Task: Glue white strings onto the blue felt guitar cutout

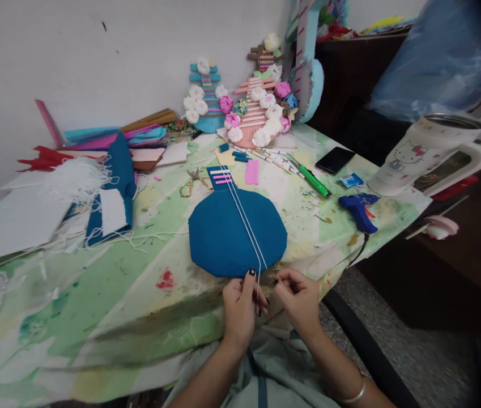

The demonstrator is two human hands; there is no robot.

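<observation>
At the near edge of the bench [130, 294], left hand [240, 309] and right hand [300, 300], each grip pinched narrow, hold two white strings [244, 221] stretched across one blue guitar-shaped cutout [218, 238].

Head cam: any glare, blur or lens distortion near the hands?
Head view: soft even light, no glare on the blue guitar-shaped piece; the left hand and right hand are sharp, as are the white strings the left pinches. Head view: wide-lens bending curves the table edge; the corners darken, and the blue bag top right is smeared.
</observation>
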